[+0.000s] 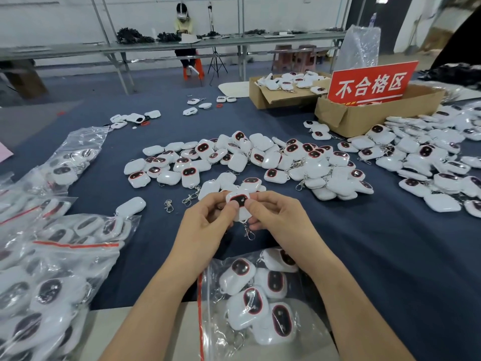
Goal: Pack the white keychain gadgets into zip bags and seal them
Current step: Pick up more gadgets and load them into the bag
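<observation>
Single view: head cam, wide-angle, looking forward and down along the forearms. The left hand (205, 220) and right hand (276, 217) sit just below frame centre, close to the lens, both pinching one keychain gadget (240, 204). Nearer than the fingers, a zip bag (260, 295) fills the bottom edge, very close. Beyond the fingers the blue table (364, 256) runs away, with a far bench (78, 48) near the top edge. Left of the fingers, filled bags (65, 243) look stretched by the lens.

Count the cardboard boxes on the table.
2. One cardboard box sits far back, holding gadgets; the other sits nearer right, with a red sign. None seems hidden.
</observation>
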